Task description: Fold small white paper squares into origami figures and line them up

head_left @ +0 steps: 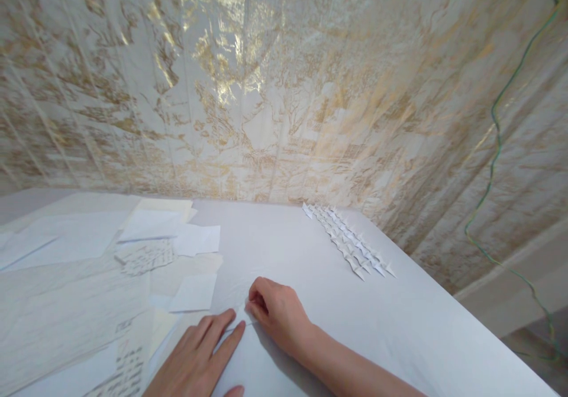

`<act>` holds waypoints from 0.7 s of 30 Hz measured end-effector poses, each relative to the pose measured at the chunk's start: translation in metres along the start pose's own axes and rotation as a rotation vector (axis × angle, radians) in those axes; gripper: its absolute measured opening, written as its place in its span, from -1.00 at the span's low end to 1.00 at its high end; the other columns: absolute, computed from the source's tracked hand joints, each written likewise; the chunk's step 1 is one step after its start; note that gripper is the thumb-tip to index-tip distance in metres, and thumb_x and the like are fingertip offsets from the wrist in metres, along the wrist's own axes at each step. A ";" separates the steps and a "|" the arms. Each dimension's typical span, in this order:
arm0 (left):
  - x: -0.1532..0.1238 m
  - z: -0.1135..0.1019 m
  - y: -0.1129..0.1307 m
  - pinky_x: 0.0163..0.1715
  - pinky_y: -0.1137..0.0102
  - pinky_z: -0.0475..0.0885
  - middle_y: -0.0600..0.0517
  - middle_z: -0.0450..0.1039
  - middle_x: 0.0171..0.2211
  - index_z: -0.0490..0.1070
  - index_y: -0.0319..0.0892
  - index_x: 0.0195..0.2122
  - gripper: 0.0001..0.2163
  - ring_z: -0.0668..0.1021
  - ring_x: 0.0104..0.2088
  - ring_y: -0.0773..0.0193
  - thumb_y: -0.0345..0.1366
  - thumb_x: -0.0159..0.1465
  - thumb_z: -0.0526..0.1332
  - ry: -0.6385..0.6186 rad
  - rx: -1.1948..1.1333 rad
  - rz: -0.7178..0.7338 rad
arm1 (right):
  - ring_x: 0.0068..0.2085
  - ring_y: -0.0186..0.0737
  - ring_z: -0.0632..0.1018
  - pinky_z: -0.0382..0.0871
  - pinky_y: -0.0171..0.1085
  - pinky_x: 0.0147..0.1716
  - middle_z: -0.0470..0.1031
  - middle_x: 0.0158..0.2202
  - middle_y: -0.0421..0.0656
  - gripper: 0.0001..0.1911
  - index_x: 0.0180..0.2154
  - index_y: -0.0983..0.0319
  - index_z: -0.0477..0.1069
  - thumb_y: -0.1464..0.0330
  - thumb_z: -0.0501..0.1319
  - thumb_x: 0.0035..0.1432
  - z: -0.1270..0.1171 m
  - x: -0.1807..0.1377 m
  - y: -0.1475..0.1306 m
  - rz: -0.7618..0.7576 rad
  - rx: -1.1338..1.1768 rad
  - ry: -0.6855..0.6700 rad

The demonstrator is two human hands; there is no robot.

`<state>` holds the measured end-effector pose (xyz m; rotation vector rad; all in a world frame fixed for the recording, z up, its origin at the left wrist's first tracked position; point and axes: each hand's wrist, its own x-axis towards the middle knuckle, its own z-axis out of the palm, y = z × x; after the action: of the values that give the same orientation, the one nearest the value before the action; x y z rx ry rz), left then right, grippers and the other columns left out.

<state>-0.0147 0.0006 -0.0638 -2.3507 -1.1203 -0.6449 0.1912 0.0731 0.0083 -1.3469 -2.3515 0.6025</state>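
Observation:
A small piece of white paper (241, 316) lies on the white table (275, 243) between my hands, near the front. My left hand (202, 349) rests over its left side, fingers stretched out and tips pressing on the paper. With fingers curled in a pinch, my right hand (275, 311) grips the paper's right edge. Its fingertips partly hide the fold there. Farther back on the right, rows of small pointed folded-paper pieces (346, 240) stand slantwise on the table.
Loose sheets (66, 308), some with handwriting, spread over the left of the table. Smaller white slips (195, 293) lie at their right edge. A gold-patterned wall covering (248, 119) rises behind the table. A green cord (497, 136) hangs at the right.

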 end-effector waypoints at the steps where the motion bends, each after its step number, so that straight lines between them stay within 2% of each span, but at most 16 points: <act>1: 0.000 0.000 -0.001 -0.02 0.23 0.44 -0.04 0.53 0.16 0.35 -0.05 0.24 -0.45 0.58 0.02 0.02 0.07 0.29 0.16 -0.004 0.011 -0.001 | -0.30 -0.23 0.49 0.26 -0.32 -0.29 0.53 -0.30 -0.20 -0.84 -0.22 0.20 0.41 0.50 0.31 0.16 0.001 -0.003 0.000 -0.019 0.000 0.012; 6: 0.002 -0.002 -0.001 0.01 0.24 0.40 0.01 0.56 0.14 0.36 -0.04 0.24 -0.44 0.59 0.02 0.05 0.09 0.27 0.18 -0.005 0.042 0.011 | -0.10 -0.07 0.45 0.29 -0.12 -0.03 0.49 -0.16 -0.09 -0.71 -0.11 0.23 0.37 0.51 0.32 0.12 0.007 -0.015 0.002 -0.092 0.033 0.077; 11: 0.005 -0.006 -0.004 -0.01 0.23 0.37 0.03 0.59 0.11 0.40 -0.06 0.20 -0.46 0.60 -0.01 0.06 0.07 0.26 0.18 0.002 0.053 0.056 | -0.04 -0.02 0.41 0.22 0.02 0.08 0.43 -0.08 -0.04 -0.55 0.00 0.26 0.31 0.57 0.27 0.05 0.003 -0.017 0.004 -0.064 0.094 0.039; 18: -0.004 -0.009 -0.006 0.03 0.19 0.31 -0.07 0.63 0.04 0.48 -0.15 0.08 -0.55 0.60 -0.01 0.03 0.00 0.27 0.18 0.026 0.094 0.033 | -0.01 -0.06 0.38 0.21 -0.04 0.11 0.39 -0.08 -0.07 -0.44 0.04 0.25 0.34 0.65 0.15 -0.05 -0.017 -0.015 0.017 -0.037 0.208 -0.050; 21: -0.008 -0.008 -0.009 0.01 0.19 0.32 -0.08 0.62 0.05 0.48 -0.15 0.06 -0.56 0.59 0.00 0.02 -0.01 0.28 0.17 0.048 0.112 0.042 | -0.04 -0.09 0.38 0.26 -0.10 0.04 0.40 -0.09 -0.10 -0.37 0.04 0.21 0.36 0.69 0.11 -0.10 -0.024 -0.014 0.030 -0.048 0.249 -0.088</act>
<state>-0.0276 -0.0036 -0.0604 -2.2458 -1.0561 -0.6046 0.2313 0.0783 0.0114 -1.1717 -2.2779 0.9235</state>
